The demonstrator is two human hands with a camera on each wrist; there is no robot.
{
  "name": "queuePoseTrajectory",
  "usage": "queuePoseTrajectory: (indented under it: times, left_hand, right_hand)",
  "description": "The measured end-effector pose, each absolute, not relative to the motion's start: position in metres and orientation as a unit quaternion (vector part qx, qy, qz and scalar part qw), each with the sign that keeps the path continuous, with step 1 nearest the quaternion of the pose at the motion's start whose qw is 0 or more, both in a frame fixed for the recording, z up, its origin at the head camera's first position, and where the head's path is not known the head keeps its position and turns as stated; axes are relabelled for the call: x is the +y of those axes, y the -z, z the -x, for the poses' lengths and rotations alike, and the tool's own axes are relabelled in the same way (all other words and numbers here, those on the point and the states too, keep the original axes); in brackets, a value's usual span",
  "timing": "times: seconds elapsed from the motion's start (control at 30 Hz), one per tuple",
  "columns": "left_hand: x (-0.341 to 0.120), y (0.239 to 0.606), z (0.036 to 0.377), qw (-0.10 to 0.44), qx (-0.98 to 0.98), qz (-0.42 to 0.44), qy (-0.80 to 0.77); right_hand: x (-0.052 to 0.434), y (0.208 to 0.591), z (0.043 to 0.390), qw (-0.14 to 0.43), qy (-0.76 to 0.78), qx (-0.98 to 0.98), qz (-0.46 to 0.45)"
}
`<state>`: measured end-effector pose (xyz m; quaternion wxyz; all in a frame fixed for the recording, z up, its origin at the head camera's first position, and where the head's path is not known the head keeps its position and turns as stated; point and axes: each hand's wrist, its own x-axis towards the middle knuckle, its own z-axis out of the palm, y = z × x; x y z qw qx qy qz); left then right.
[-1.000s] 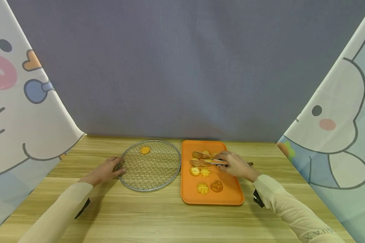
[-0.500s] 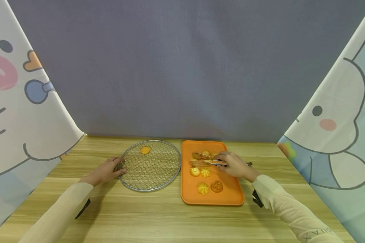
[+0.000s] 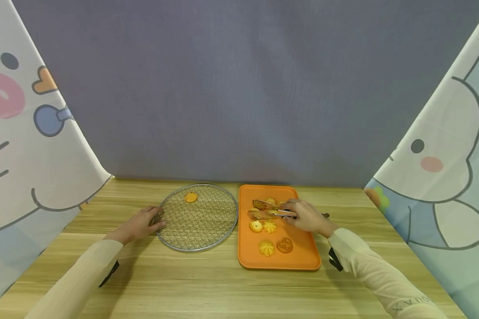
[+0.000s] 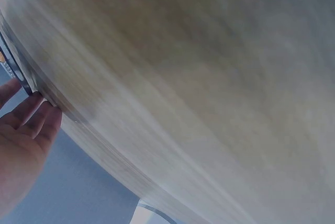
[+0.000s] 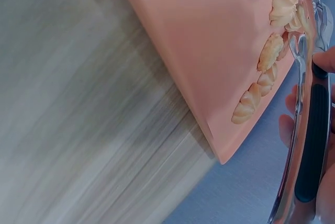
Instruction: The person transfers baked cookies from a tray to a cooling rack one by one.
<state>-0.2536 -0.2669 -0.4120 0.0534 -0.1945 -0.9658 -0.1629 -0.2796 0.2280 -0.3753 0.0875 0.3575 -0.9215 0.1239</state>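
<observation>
My right hand (image 3: 305, 215) holds a pair of metal tongs (image 5: 306, 130) with dark grip inserts, fingers and thumb round the handles. The tongs' two heads lie apart over the back half of an orange tray (image 3: 279, 261), among pale yellow piped cookies (image 3: 269, 227). A browner round cookie (image 3: 284, 245) with a face-like pattern lies nearer the front. My left hand (image 3: 141, 223) rests at the left rim of a round wire mesh rack (image 3: 199, 221), its fingertips right at the edge. One flat orange cookie (image 3: 190, 197) lies at the rack's back.
Rack and tray stand side by side on a wooden table (image 3: 175, 283). A grey cloth wall (image 3: 239, 88) rises behind the table's back edge. Printed cartoon curtains (image 3: 443, 177) close off both sides.
My right hand and the tongs have shifted very slightly to the left over the tray. My left hand has stayed at the rack's rim, and the cookies have not visibly moved.
</observation>
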Motion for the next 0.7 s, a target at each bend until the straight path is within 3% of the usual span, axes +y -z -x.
queuePoseTrajectory:
  times: [0.7]
  left_hand:
    - [-0.2673, 0.4135, 0.255, 0.05, -0.968, 0.188, 0.159]
  right_hand:
    - [0.2267, 0.377, 0.2807, 0.091, -0.134, -0.926, -0.342]
